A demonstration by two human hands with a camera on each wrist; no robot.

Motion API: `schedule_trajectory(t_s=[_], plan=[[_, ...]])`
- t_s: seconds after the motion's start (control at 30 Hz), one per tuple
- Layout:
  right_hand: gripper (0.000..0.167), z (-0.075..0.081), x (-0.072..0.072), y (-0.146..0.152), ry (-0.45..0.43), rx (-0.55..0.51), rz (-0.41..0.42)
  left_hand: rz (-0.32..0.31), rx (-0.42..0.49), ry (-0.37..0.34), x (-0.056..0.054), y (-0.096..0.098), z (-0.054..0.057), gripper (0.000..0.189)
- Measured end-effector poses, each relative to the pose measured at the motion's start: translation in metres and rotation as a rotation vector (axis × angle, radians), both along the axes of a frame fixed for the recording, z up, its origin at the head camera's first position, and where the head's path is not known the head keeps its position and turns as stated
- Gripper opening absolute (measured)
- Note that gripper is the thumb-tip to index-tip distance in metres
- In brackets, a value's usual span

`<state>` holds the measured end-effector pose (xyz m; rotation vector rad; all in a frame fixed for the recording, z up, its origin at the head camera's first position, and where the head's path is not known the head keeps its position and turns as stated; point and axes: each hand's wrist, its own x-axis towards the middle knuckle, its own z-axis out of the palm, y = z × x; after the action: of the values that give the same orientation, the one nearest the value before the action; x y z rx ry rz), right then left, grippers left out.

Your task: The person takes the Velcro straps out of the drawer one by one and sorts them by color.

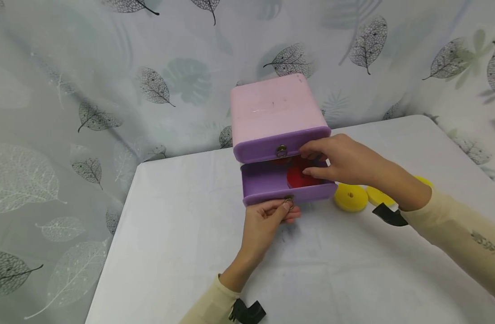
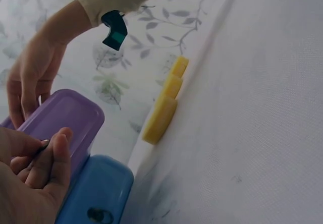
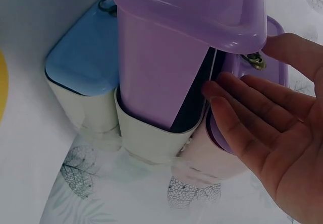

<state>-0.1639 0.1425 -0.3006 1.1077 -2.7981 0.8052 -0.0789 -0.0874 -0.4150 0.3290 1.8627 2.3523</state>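
Note:
A small drawer cabinet (image 1: 277,105) with a pink top has its purple middle drawer (image 1: 267,196) pulled out. My left hand (image 1: 267,225) pinches the ring pull (image 1: 288,203) on that drawer's front. Inside the drawer, toward its right side, lies a red disc (image 1: 297,177), partly covered by my right hand (image 1: 344,157). The right hand reaches over the drawer's right side, thumb down by the disc and fingers under the top drawer's front. In the right wrist view, its fingers (image 3: 242,128) are extended beside the purple drawer, with nothing seen between them.
Several yellow discs (image 1: 350,198) lie on the white-covered table (image 1: 178,234), right of the cabinet. A shut blue drawer (image 2: 101,188) sits below the purple one. The shut top drawer (image 1: 255,150) has its own ring pull. A leaf-patterned curtain (image 1: 182,49) hangs behind.

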Motion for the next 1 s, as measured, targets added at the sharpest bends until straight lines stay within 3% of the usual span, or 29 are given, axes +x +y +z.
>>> schedule_trajectory(t_s=[0.2, 0.53, 1.0], plan=[[0.034, -0.002, -0.002, 0.002, 0.005, 0.018, 0.021, -0.025, -0.007, 0.004, 0.002, 0.0, 0.001, 0.026], [0.041, -0.017, -0.006, 0.008, -0.074, 0.027, 0.045, -0.033, 0.008, -0.001, 0.004, 0.0, 0.0, 0.023], [0.059, -0.026, -0.017, 0.001, -0.082, 0.098, 0.159, -0.048, -0.001, 0.004, 0.005, 0.0, 0.0, 0.02]])
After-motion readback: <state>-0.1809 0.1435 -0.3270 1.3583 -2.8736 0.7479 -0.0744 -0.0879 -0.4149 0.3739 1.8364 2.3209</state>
